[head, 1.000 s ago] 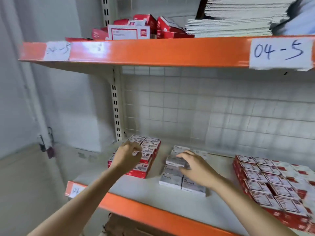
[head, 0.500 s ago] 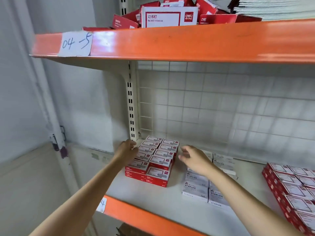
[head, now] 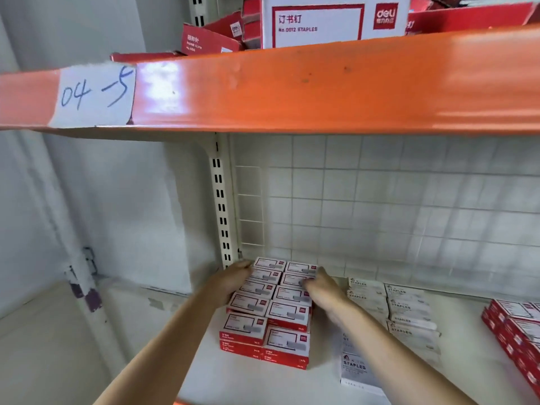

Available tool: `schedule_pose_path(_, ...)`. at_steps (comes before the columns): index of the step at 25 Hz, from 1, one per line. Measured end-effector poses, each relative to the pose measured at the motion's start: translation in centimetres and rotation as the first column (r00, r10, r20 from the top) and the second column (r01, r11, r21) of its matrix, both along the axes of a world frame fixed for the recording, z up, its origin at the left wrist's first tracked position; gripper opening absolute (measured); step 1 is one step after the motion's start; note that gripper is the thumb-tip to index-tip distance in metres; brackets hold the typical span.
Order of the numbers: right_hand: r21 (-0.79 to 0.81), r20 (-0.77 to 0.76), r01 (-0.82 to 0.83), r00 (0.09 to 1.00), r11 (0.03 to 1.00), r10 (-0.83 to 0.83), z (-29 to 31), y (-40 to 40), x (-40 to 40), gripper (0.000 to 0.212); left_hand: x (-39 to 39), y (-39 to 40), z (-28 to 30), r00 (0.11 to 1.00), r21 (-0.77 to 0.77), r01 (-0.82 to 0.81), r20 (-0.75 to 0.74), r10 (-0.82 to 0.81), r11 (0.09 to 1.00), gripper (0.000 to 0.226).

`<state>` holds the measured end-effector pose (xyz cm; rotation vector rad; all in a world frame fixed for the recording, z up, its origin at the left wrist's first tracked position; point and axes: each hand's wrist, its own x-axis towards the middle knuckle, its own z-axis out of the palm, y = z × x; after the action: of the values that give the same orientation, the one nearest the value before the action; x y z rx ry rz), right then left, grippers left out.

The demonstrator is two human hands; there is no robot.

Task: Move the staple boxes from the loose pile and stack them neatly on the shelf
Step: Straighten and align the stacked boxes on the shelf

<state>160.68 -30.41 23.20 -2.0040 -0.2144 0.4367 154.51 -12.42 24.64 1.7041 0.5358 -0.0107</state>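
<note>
Both hands flank the stack of red staple boxes (head: 270, 311), which sits at the back left corner of the lower shelf (head: 263, 381), against the wire grid back (head: 380, 214). The left hand (head: 233, 283) lies along the stack's left side, fingers fairly straight against the boxes, though their tips are hidden behind the top layer. The right hand (head: 323, 290) rests on the stack's right edge with fingers bent over a top box; whether it pinches one or only presses cannot be told. The stack is two boxes wide and layered; its lower layers show only at the front. To the right lie white staple boxes (head: 409, 311), partly covered by the right forearm. More red boxes (head: 514, 331) are cut off at the shelf's right edge. Above, an orange beam (head: 321, 89) carries a paper label (head: 93, 95) reading "04-5", hiding the bottoms of the cartons (head: 321, 21) on the upper shelf.
</note>
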Motion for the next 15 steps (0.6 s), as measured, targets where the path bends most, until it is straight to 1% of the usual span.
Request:
schedule_pose_path(3,0.109,-0.090,0.089,0.993,0.990,-0.079,-0.2,1.2,-0.4,0.031,0.1,0.6,-0.9,0.999,-0.073,0.050,0.005,-0.050,0.996,0.027)
schedule_pose_path(5,0.128,-0.110,0.113,0.989,0.985,-0.100,0.1,1.5,-0.7,0.026,0.1,1.0,-1.5,0.997,-0.103,0.078,-0.003,-0.079,0.992,0.028)
schedule_pose_path(8,0.167,-0.128,0.159,0.982,0.973,-0.139,0.3,1.5,-1.3,0.023,0.4,1.5,-1.8,0.986,-0.127,0.162,-0.011,-0.165,0.979,0.026)
schedule_pose_path(11,0.158,-0.108,0.177,0.981,0.971,-0.162,0.5,1.0,-1.3,0.030,1.3,2.0,-1.7,0.976,-0.048,0.217,-0.001,-0.217,0.975,0.025)
schedule_pose_path(15,0.040,-0.037,0.162,0.986,0.986,-0.161,1.0,0.4,-0.5,0.050,3.2,2.6,-1.6,0.969,0.153,0.247,-0.007,-0.249,0.957,0.039)
